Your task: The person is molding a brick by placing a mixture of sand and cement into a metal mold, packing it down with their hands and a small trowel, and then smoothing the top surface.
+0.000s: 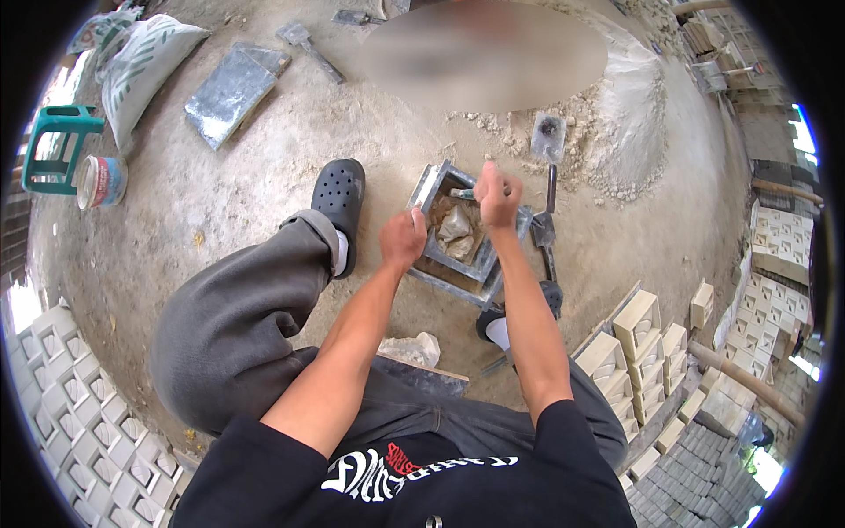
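In front of me, between my feet, a square grey metal mould (437,266) rests on the ground. My left hand (403,239) is closed over its left edge. Inside the mould lies a crumpled, pale, plastic-like bundle (455,227). My right hand (498,197) makes a fist above the mould's far right side. From it a short, greenish-grey, brush-like tool (461,194) points left over the opening; its exact kind is hard to make out.
Right of the mould lie a small shovel (549,137) and a dark metal tool (543,231). Pale powder (629,132) is heaped at the far right. A metal plate (231,95), hammer-like tool (310,51), bucket (102,182) and green stool (63,141) stand far left. Cast blocks (635,319) are stacked at right.
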Action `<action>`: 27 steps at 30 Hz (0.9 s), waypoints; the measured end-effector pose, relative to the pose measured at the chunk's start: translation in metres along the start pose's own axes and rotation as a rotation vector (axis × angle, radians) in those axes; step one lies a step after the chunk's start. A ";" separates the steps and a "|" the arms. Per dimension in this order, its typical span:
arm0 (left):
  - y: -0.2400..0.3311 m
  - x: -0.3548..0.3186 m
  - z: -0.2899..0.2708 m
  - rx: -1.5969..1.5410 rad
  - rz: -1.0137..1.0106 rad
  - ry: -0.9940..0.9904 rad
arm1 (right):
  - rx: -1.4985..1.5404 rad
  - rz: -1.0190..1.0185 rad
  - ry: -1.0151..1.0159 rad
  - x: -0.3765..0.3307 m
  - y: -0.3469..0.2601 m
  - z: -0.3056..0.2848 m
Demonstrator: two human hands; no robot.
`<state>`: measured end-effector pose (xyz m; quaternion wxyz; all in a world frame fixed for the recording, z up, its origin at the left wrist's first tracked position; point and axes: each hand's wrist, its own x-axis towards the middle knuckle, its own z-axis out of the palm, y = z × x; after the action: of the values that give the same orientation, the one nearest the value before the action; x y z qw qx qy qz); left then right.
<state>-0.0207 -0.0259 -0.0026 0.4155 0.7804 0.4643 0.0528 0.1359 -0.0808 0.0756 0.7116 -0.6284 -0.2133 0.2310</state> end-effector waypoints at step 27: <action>-0.001 0.002 -0.007 0.002 0.029 0.001 | 0.073 -0.045 0.195 -0.002 -0.031 0.011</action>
<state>-0.0232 -0.0198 0.0008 0.4136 0.7874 0.4532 0.0587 0.1297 -0.0768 0.1077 0.7563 -0.6165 -0.1486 0.1605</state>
